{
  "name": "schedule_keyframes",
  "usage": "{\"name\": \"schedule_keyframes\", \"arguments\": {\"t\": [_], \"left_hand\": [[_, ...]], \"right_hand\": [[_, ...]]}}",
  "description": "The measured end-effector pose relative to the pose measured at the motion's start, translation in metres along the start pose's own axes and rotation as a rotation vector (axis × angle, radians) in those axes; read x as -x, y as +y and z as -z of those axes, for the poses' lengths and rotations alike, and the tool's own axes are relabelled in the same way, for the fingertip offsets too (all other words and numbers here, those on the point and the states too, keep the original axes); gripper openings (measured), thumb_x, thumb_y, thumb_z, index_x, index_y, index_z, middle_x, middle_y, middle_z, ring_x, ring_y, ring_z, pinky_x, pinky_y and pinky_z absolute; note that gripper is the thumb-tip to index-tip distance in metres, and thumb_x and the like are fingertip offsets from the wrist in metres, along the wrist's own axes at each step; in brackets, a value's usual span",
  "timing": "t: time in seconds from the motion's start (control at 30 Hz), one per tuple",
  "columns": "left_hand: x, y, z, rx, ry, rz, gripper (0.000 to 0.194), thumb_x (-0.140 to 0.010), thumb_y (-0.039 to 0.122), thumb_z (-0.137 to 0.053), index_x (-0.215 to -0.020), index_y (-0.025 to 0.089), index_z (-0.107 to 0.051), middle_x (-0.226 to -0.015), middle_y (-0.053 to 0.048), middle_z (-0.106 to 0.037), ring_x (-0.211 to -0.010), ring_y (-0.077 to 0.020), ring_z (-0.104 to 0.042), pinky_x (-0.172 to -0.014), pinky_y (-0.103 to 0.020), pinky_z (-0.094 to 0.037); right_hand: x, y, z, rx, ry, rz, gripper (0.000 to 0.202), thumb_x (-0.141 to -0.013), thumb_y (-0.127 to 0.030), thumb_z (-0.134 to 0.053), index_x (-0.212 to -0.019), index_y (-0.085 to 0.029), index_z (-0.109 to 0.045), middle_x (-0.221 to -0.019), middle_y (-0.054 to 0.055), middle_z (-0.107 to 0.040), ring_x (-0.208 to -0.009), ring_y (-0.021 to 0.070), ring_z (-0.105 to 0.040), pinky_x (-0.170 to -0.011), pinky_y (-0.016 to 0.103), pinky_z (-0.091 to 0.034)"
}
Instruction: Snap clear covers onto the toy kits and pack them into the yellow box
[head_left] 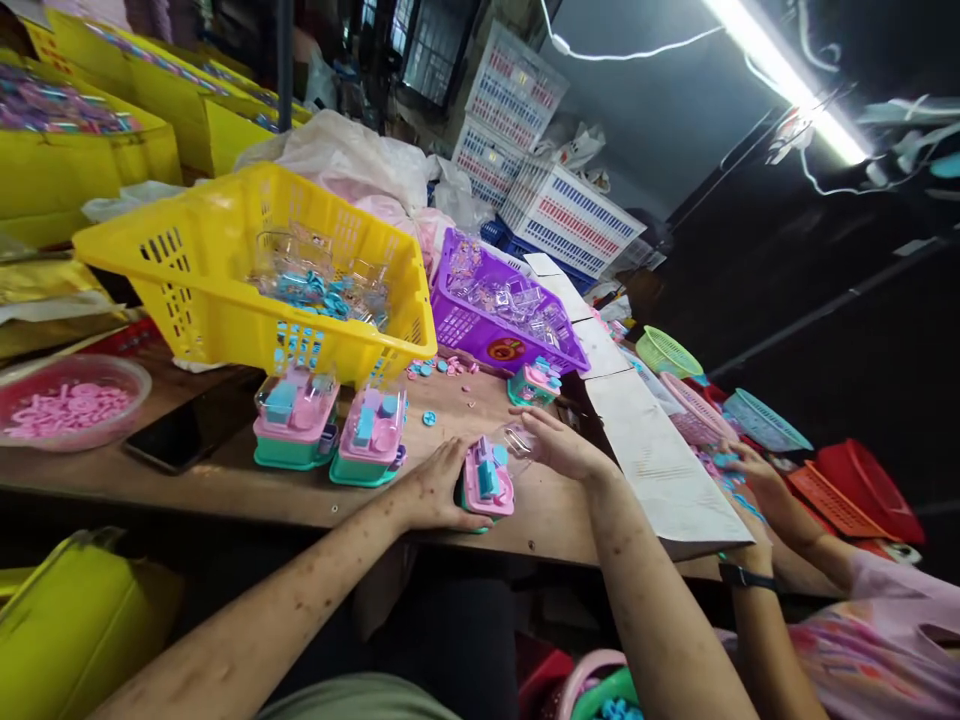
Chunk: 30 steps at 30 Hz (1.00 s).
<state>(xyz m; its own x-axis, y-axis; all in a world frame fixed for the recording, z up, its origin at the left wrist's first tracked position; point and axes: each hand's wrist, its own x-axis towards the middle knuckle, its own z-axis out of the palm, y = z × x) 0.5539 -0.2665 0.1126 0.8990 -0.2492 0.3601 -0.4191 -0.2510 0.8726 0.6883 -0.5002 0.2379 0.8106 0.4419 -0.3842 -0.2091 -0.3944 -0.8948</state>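
Observation:
My left hand (439,492) is wrapped round a small pink and green toy box (489,480) at the table's front edge. Blue and lilac pieces sit on top of that box, with no cover over them. In the fingers of my right hand (561,445) is a clear plastic cover (519,440), held close beside the box, tilted. Two similar toy boxes with clear covers, one on the left (296,418) and one nearer (369,435), stand to the left of my hands. Beyond my right hand is another toy box (535,382), green with pink and blue on top.
A yellow basket (225,315) and a purple basket (480,335) hold clear covers. Loose pink and blue pieces (442,367) lie before them. At left are a phone (176,432) and a tub of pink parts (75,405). A co-worker's hands (754,480) work beyond the white board (652,460).

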Motion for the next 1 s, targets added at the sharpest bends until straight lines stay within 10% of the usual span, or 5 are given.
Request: {"name": "schedule_keyframes", "arguments": {"t": [0.2,0.33,0.57,0.7,1.0], "left_hand": [[-0.001,-0.004,-0.005,0.047,0.042,0.052,0.145,-0.064,0.049,-0.111,-0.175,0.018,-0.023,-0.175,-0.028,-0.046,-0.165,-0.0478,-0.048,-0.137,-0.065,-0.041],[-0.003,-0.005,-0.005,0.053,0.060,-0.002,0.127,-0.065,0.047,-0.112,-0.164,0.018,-0.039,-0.163,-0.023,-0.058,-0.154,-0.0446,-0.059,-0.135,-0.061,-0.046],[-0.004,-0.007,-0.007,0.068,0.082,-0.039,0.123,-0.064,0.041,-0.112,-0.162,0.019,-0.040,-0.160,-0.022,-0.060,-0.151,-0.0439,-0.061,-0.133,-0.060,-0.048],[-0.005,-0.009,-0.009,0.083,0.081,-0.016,0.123,-0.061,0.043,-0.112,-0.161,0.020,-0.043,-0.158,-0.022,-0.061,-0.150,-0.0464,-0.062,-0.132,-0.062,-0.049],[-0.008,-0.010,-0.010,0.119,0.115,-0.080,0.109,-0.065,0.049,-0.109,-0.154,0.023,-0.053,-0.158,-0.020,-0.064,-0.152,-0.0474,-0.060,-0.133,-0.067,-0.047]], "right_hand": [[-0.001,0.015,-0.020,0.091,0.013,-0.043,0.061,-0.105,-0.080,-0.066,-0.122,-0.023,-0.082,-0.132,0.014,-0.081,-0.116,0.0279,-0.077,-0.086,0.036,-0.067],[0.007,0.016,-0.045,0.245,0.109,0.075,0.063,-0.101,-0.081,-0.069,-0.141,-0.032,-0.078,-0.149,0.010,-0.074,-0.143,0.0340,-0.066,-0.100,0.041,-0.065],[0.002,0.018,-0.042,0.148,0.267,0.054,0.051,-0.098,-0.075,-0.062,-0.124,-0.031,-0.067,-0.127,0.010,-0.077,-0.119,0.0324,-0.076,-0.092,0.042,-0.064],[0.021,-0.006,-0.040,0.203,0.356,0.350,0.040,-0.101,-0.062,-0.062,-0.129,-0.033,-0.061,-0.133,0.009,-0.075,-0.117,0.0306,-0.077,-0.100,0.048,-0.065],[0.057,-0.031,-0.104,1.030,0.286,0.844,0.034,-0.101,-0.042,-0.078,-0.132,-0.028,-0.081,-0.130,0.011,-0.082,-0.124,0.0328,-0.079,-0.112,0.054,-0.065]]}}
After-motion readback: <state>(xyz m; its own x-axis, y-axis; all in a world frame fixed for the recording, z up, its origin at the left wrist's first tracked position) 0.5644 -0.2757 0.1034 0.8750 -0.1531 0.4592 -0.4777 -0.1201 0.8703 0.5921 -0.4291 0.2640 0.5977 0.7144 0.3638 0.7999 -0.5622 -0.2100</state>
